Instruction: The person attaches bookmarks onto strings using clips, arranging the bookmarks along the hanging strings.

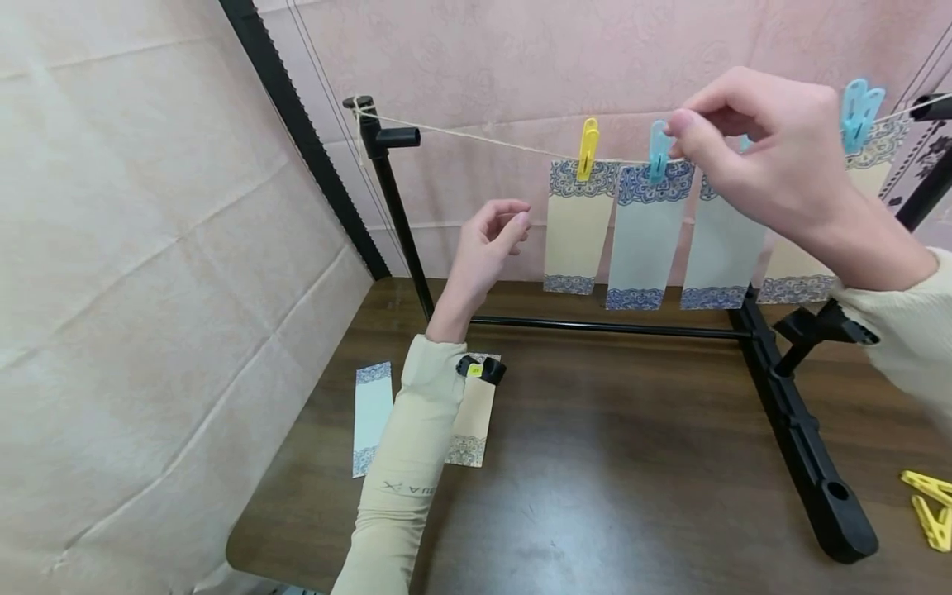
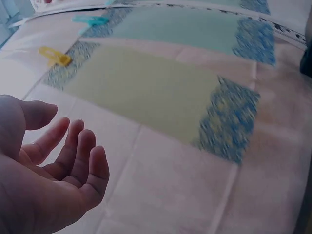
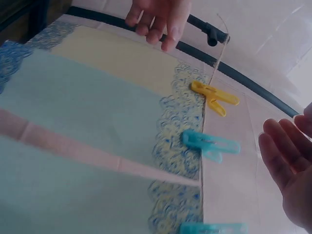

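Note:
My right hand is up by the string, its loosely bent fingers holding nothing. In the head view it overlaps the area beside a blue clothespin; the right wrist view shows a gap between the hand and the blue clothespin. That clothespin clips a pale blue lace-patterned card to the string. Left of it hangs a cream card under a yellow clothespin. Lower and further left, my left hand hovers with relaxed, empty fingers, apart from the cream card.
Another pale blue card and a cream card hang further right, near blue clothespins. On the table lie a pale blue card, a cream card and yellow clothespins. A black stand carries the string.

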Demonstrator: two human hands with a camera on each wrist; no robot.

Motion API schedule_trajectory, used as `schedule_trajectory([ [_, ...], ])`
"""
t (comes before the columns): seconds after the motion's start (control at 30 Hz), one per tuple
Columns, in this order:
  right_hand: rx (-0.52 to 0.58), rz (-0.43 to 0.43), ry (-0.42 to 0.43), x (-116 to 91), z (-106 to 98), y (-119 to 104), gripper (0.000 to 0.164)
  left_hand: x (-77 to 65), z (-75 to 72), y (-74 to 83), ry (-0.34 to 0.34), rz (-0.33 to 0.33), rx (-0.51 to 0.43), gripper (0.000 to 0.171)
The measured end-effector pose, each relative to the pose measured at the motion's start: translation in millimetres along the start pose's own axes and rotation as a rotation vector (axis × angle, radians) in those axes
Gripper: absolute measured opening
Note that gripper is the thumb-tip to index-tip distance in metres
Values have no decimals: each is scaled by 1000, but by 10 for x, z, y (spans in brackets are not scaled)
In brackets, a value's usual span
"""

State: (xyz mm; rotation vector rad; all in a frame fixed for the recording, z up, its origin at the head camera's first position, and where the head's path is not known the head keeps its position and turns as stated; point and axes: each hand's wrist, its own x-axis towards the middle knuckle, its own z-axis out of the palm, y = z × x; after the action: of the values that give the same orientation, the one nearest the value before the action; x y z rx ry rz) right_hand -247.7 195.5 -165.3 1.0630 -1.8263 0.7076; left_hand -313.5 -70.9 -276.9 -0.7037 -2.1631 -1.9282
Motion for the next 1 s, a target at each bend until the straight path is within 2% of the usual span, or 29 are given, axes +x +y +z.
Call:
schedule_trajectory([
  [0.13, 23, 29, -22, -120, -60, -5, 18, -52, -65, -124, 10, -8, 16, 27],
  [0.27, 15, 45, -65, -263, -111, -21, 20, -111, -71, -226, -3, -4, 41, 25],
  [0.43, 16, 71, -90, -493, -115, -11, 19, -199, -51, -376, -17, -26, 126, 23],
  [0.6, 17, 181, -108, -784, -100, 17, 14, -279, -53, -552, -21, -73, 204, 23],
  [0.73, -7, 291, -129, -1022, -125, 23, 18, -345, -80, -671, -28, -111, 242, 23],
  [0.9, -29, 376, -138, -1331, -168, 61, 20, -436, -141, -816, -3, -159, 404, 21],
  [1.0, -74, 431, -157, -1512, -219, 92, 20, -478, -158, -905, -18, -201, 500, 22],
])
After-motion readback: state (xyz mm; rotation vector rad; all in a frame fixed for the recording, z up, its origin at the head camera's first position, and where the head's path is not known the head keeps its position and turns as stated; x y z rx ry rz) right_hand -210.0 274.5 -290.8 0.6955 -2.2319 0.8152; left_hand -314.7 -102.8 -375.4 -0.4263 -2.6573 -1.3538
